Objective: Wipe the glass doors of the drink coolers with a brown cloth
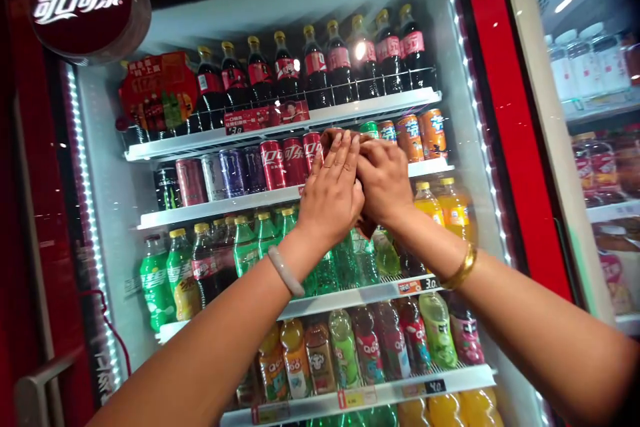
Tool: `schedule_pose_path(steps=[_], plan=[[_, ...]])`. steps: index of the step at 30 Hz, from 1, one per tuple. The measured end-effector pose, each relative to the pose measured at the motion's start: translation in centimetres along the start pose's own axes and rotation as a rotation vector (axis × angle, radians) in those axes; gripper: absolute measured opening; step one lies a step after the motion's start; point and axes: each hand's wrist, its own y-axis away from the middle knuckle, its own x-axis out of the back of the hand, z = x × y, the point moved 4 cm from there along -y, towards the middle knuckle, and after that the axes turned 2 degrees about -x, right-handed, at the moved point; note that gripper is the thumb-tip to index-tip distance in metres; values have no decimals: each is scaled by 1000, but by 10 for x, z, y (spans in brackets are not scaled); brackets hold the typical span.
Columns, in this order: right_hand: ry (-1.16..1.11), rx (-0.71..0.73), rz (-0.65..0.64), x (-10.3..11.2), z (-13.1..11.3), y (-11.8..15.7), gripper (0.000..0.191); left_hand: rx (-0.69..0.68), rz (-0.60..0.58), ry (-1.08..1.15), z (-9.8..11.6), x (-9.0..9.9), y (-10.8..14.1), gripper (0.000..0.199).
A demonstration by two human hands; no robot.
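Observation:
Against the glass door (280,7) of a drinks cooler, both hands meet on a brown cloth (367,228). My left hand (334,190) lies flat over it with fingers stretched out and pointing up, a pale bangle (286,272) on its wrist. Right beside it, touching, my right hand (387,177) has its fingers curled into the cloth; a gold bangle (461,267) is on that wrist. Most of the cloth is hidden under the hands. Behind the glass stand cans (274,165) and green bottles (246,247).
Cola bottles (316,63) fill the top shelf, and juice bottles (295,360) a lower one. A round sign (83,10) sticks out at upper left. A metal door handle (43,373) is at lower left. Another cooler (595,107) stands to the right.

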Motion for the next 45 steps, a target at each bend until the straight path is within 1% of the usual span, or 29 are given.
schedule_pose_path(steps=[2,3,5,7,9,10,11,13,15,16,17,18,20,21,23,24,26,28,30,31,32,34,36,38,40,42,43,44,45], plan=[[-32,103,-50,9,3,17,29,-9,22,3,10,-8,-4,77],[-37,174,-79,17,11,25,27,-23,23,-7,13,-12,-2,79],[-9,283,-104,36,39,37,20,-59,11,-34,16,-21,5,81],[47,279,-77,51,71,37,14,-78,-1,-54,15,-29,12,82],[95,204,-23,55,89,29,13,-96,-10,-59,16,-34,15,81],[117,153,6,53,90,24,13,-101,-11,-59,16,-36,16,82],[134,106,29,50,85,21,13,-102,-14,-60,17,-36,15,82],[147,69,35,41,65,21,14,-101,-20,-66,19,-36,16,83],[105,140,-11,38,44,31,18,-95,-31,-83,22,-37,19,82],[70,198,-44,40,39,39,21,-101,-40,-92,23,-37,22,81],[36,255,-75,44,39,47,25,-116,-50,-100,25,-39,25,79],[6,303,-100,50,45,55,28,-139,-62,-106,28,-40,28,76],[-19,366,-115,63,66,65,30,-181,-80,-111,33,-44,34,70],[-12,380,-87,69,76,67,29,-185,-82,-110,36,-46,35,67],[36,305,-53,70,88,64,24,-128,-72,-109,42,-48,32,65],[69,236,-40,67,87,62,22,-76,-65,-108,46,-48,30,65],[125,107,-45,58,72,61,19,37,-65,-103,54,-49,25,64],[130,87,-54,52,50,68,21,121,-88,-100,65,-51,23,61],[80,161,-90,55,41,80,25,144,-112,-102,77,-53,26,59],[47,221,-122,59,44,87,27,135,-118,-102,82,-54,29,58],[17,279,-148,66,53,94,27,118,-118,-98,86,-55,33,56],[-9,363,-198,82,80,101,26,84,-115,-71,94,-56,38,54],[28,368,-197,94,109,100,22,99,-117,-33,101,-58,39,56],[105,283,-152,95,124,92,21,168,-115,-2,109,-59,32,65],[161,134,-89,85,123,85,23,211,-99,19,120,-61,19,70],[166,10,-45,75,111,87,27,193,-80,32,134,-64,6,70],[150,-12,-36,72,106,91,31,176,-73,33,141,-66,1,69],[121,13,-41,72,102,97,37,162,-70,33,147,-68,-1,68],[83,79,-63,75,101,105,44,150,-71,29,152,-71,0,68]])
